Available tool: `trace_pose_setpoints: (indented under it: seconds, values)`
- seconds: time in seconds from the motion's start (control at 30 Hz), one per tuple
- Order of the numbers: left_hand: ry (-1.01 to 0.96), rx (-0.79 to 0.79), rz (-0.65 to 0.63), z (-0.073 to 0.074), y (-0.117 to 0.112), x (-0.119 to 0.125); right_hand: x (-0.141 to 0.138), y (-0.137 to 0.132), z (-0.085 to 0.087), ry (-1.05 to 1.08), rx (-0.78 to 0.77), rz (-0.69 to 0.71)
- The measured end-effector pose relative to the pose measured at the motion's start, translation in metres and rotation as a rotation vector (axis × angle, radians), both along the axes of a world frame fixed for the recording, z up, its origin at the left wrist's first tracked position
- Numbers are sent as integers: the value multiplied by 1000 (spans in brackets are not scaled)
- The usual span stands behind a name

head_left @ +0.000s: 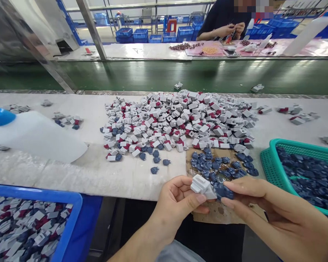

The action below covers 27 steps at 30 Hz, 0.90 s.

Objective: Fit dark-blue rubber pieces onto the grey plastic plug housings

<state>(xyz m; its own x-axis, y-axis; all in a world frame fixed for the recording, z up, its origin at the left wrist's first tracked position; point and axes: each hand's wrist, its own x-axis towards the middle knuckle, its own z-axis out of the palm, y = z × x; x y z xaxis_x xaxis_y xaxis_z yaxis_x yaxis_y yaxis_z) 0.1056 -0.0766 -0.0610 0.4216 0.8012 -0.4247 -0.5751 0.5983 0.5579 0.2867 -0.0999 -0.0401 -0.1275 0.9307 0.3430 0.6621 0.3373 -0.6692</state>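
Left hand [176,205] pinches a white plastic block [200,185] between thumb and fingers; right hand [278,211] presses curled fingers on a navy part [222,191] against it, above cardboard [218,214]. Both seem light, stiff; hold by the sides.

We record a white moulded plastic block [201,185] with a stepped top, held in the left hand [177,203] and angled slightly downward to the right. Its end touches a dark blue, lumpy piece [223,191] just right of that hand. We cannot tell whether they are joined.
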Motion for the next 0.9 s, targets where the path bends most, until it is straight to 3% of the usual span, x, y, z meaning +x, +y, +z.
trace_pose_setpoints:
  seconds: [0.17,0.3,0.47,0.73,0.83,0.9]
  values:
    - [-23,47,8,1,-1,-2,4,2,6,-8,-88,78]
    - [17,95,-10,1,-1,-4,5,11,17,45,-306,222]
    - [1,126,42,-1,-2,2,1,18,20,253,-537,231]
    - [67,118,89,-5,-2,11,-2,14,-4,284,-497,113]
    - [37,60,-22,-8,2,8,4,20,0,318,-558,175]
    - [-45,3,-106,-8,4,4,18,23,6,243,-484,170]
